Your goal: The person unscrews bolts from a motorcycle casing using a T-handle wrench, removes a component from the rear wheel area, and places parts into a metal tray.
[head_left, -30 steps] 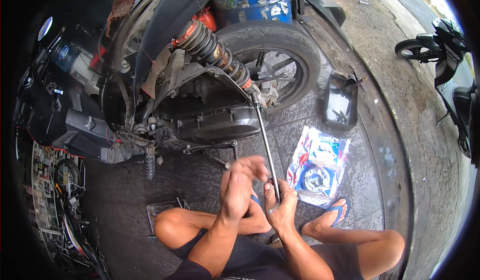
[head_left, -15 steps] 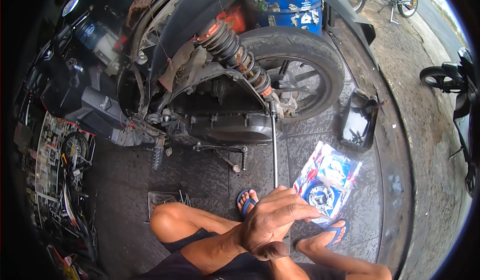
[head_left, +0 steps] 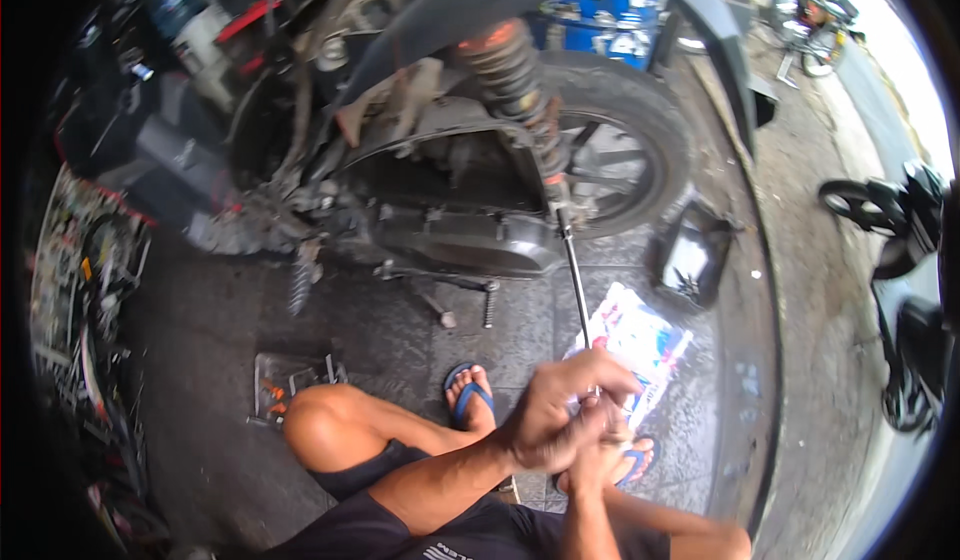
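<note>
On your side of the rear wheel (head_left: 667, 150), your left hand (head_left: 568, 410) curls part-closed at the near end of the long metal rod (head_left: 577, 285), whose far end reaches the shock absorber (head_left: 508, 70) beside that wheel; your right hand (head_left: 603, 452) is mostly covered; I cannot tell what either grips.

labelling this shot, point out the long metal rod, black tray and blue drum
Long metal rod (head_left: 577, 278), head view: middle of shaft
Black tray (head_left: 719, 256), head view: right wall
Blue drum (head_left: 608, 32), head view: sticker-patched side
</note>
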`<control>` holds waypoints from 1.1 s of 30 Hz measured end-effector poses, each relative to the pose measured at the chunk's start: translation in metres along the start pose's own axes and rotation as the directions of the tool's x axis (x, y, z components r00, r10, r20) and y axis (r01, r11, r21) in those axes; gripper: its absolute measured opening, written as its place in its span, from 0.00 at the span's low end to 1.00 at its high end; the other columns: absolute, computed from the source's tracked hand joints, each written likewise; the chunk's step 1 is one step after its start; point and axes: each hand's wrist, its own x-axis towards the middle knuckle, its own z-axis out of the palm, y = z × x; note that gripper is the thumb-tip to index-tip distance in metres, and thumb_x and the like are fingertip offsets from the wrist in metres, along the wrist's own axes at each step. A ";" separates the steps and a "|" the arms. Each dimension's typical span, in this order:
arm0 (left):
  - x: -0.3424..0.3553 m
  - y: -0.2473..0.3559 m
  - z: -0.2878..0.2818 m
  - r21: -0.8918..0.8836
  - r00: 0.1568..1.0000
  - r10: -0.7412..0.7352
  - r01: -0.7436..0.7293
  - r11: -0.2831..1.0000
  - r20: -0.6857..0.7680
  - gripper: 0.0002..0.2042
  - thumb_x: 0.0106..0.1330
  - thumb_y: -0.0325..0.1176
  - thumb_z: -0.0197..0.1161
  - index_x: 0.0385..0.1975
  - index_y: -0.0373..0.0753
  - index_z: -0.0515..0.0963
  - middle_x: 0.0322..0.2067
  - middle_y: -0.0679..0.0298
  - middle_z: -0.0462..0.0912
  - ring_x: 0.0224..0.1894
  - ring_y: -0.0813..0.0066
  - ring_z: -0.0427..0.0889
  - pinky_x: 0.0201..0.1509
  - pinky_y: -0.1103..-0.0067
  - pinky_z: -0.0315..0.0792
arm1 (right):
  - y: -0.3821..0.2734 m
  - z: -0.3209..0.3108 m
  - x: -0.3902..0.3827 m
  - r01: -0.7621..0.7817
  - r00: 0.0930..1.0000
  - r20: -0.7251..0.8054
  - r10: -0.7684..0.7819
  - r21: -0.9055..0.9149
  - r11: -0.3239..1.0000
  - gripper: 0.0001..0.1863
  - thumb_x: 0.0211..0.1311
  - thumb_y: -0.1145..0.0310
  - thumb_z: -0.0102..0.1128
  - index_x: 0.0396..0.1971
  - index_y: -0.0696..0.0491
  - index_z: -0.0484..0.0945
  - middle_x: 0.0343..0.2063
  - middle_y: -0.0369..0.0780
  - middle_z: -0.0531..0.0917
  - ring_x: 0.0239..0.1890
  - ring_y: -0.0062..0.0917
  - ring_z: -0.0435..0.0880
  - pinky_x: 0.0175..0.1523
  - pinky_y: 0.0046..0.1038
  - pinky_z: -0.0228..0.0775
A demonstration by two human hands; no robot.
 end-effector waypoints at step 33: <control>0.179 -0.181 0.001 -0.920 0.719 -0.677 0.141 0.367 -0.160 0.18 0.75 0.48 0.46 0.39 0.37 0.71 0.39 0.56 0.81 0.38 0.68 0.81 0.45 0.72 0.81 | -0.185 -0.149 0.197 0.436 0.890 0.327 -0.318 -0.410 0.801 0.17 0.61 0.60 0.63 0.21 0.59 0.81 0.13 0.28 0.69 0.18 0.11 0.62 0.24 0.20 0.49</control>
